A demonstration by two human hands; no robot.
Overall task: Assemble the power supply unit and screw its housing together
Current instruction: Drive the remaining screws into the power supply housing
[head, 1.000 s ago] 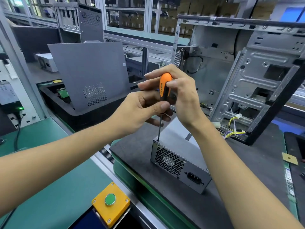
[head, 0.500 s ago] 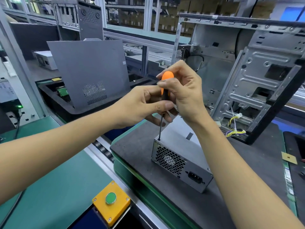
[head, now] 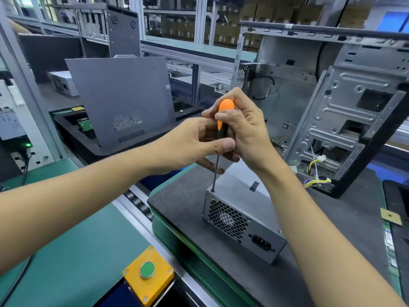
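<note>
- The power supply unit [head: 241, 209] sits at centre frame on a dark mat [head: 183, 207] on the bench, fan grille and power socket facing the camera.
- The screwdriver [head: 221, 134] stands nearly upright; its tip rests at the top near-left corner of the housing.
- The right hand [head: 245, 127] grips the orange handle, fingers curled round its upper part.
- The left hand [head: 190, 142] pinches the black lower part of the handle, thumb pressed across the front.
- An open metal computer chassis [head: 345, 120] stands at the right of the frame, with loose wiring [head: 316, 180] at its base.
- A grey side panel [head: 124, 98] leans upright at upper left.
- A yellow box with a green push button [head: 147, 274] sits at lower centre.
</note>
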